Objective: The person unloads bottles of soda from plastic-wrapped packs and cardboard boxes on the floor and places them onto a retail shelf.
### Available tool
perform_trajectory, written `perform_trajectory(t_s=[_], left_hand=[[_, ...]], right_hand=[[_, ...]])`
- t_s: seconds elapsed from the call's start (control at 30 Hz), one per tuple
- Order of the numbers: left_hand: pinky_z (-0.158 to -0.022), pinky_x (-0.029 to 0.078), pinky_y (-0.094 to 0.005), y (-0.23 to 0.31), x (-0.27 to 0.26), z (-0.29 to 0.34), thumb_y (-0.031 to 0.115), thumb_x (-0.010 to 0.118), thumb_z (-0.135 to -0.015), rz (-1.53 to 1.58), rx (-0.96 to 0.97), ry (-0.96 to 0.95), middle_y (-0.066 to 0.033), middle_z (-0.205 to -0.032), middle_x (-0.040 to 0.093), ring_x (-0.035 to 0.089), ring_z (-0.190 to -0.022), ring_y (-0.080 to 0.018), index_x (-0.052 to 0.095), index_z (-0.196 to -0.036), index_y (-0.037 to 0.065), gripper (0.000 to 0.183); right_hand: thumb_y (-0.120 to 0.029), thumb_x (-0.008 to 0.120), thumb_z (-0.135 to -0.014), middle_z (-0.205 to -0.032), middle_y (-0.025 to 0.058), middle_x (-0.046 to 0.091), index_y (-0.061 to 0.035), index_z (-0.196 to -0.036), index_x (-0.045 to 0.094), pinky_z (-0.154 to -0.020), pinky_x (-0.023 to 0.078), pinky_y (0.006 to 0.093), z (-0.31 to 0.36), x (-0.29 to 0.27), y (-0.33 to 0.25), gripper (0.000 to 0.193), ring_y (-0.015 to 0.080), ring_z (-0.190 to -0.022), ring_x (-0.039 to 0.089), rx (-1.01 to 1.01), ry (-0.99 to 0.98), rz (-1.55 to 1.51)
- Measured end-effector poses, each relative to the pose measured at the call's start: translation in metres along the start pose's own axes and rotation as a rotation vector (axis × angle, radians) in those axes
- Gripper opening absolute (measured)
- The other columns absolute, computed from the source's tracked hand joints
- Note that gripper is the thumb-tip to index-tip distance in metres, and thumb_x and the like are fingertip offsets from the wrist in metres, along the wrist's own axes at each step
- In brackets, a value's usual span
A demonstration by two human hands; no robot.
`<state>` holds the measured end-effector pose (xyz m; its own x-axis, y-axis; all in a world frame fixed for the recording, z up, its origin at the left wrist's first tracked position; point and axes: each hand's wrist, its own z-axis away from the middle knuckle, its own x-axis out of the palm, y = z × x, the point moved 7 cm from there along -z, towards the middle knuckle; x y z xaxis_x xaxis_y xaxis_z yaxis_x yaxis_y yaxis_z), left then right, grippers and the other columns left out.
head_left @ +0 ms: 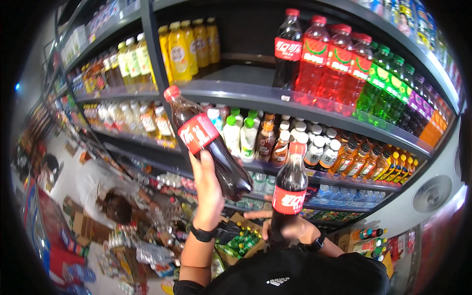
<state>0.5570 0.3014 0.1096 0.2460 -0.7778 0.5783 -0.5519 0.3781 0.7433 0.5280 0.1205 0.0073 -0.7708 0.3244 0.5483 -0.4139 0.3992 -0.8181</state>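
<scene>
My left hand [208, 184] is wrapped round a cola bottle [197, 132] with a red cap and red label. That bottle leans to the left, its cap in front of the shelf edge. Lower and to the right, my right hand [299, 230] grips a second cola bottle [291, 189] of the same kind near its base. It stands almost upright, close to my chest, and one finger points out to the left. On the upper shelf [241, 96], a single cola bottle [288, 49] stands beside a gap, next to red-drink bottles [314, 59].
Yellow-drink bottles [180, 51] stand left of the gap, green-drink bottles [381, 83] to the right. White and brown bottles [248, 135] fill the shelf below. A dark post [153, 44] divides the racks. At lower left a person [115, 204] is among cardboard boxes [87, 223].
</scene>
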Motion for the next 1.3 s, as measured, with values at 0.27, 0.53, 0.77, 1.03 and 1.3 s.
perform_trajectory(t_s=[0.27, 0.53, 0.77, 1.03, 1.3], left_hand=[[-0.059, 0.055, -0.0343, 0.028, 0.069, -0.144, 0.051, 0.044, -0.089, -0.018, -0.320, -0.460, -0.0147, -0.082, 0.061, 0.064, -0.069, -0.0239, 0.049, -0.107, 0.001, 0.054], [-0.084, 0.046, -0.0357, -0.010, 0.135, -0.261, 0.026, 0.048, -0.093, 0.065, -0.426, -0.440, -0.0054, -0.099, 0.061, 0.058, -0.089, -0.0215, 0.054, -0.102, 0.010, 0.019], [-0.093, 0.027, -0.0624, -0.038, 0.147, -0.302, 0.016, 0.055, -0.088, -0.308, -0.350, -0.443, -0.0058, -0.106, 0.055, 0.046, -0.109, -0.0313, 0.052, -0.104, 0.011, 0.016], [-0.091, 0.034, -0.0527, -0.069, 0.166, -0.316, 0.018, 0.065, -0.082, -0.627, -0.283, -0.544, -0.0083, -0.117, 0.051, 0.044, -0.111, -0.0243, 0.045, -0.114, 0.007, 0.039], [-0.089, 0.042, -0.0370, -0.108, 0.200, -0.329, 0.016, 0.059, -0.086, -0.763, -0.457, -0.865, -0.0072, -0.111, 0.058, 0.053, -0.105, -0.0195, 0.051, -0.117, 0.001, 0.035]], right_hand=[[-0.015, 0.067, -0.066, -0.117, 0.0284, 0.049, -0.0081, -0.141, 0.012, -0.079, 0.044, 0.0384, 0.041, 0.000, -0.004, 0.094, 0.0268, -0.084, 0.060, -0.123, 0.211, 0.138], [-0.021, 0.066, -0.064, -0.110, 0.0198, 0.051, 0.0012, -0.130, 0.031, -0.078, 0.047, 0.0407, 0.072, -0.021, -0.029, 0.079, 0.0269, -0.084, 0.058, -0.401, 0.475, -0.012], [-0.021, 0.066, -0.063, -0.106, 0.0199, 0.051, 0.0009, -0.129, 0.032, -0.075, 0.048, 0.0386, 0.085, -0.044, -0.071, 0.078, 0.0274, -0.083, 0.058, -0.477, 0.557, 0.098], [-0.022, 0.065, -0.062, -0.094, 0.0193, 0.053, -0.0048, -0.135, 0.022, -0.070, 0.046, 0.0404, 0.091, -0.081, -0.097, 0.087, 0.0266, -0.074, 0.056, -0.517, 0.706, 0.109], [-0.019, 0.067, -0.061, -0.098, 0.0193, 0.050, -0.0074, -0.137, 0.019, -0.072, 0.047, 0.0392, 0.099, -0.105, -0.117, 0.091, 0.0268, -0.078, 0.057, -0.514, 0.711, 0.155]])
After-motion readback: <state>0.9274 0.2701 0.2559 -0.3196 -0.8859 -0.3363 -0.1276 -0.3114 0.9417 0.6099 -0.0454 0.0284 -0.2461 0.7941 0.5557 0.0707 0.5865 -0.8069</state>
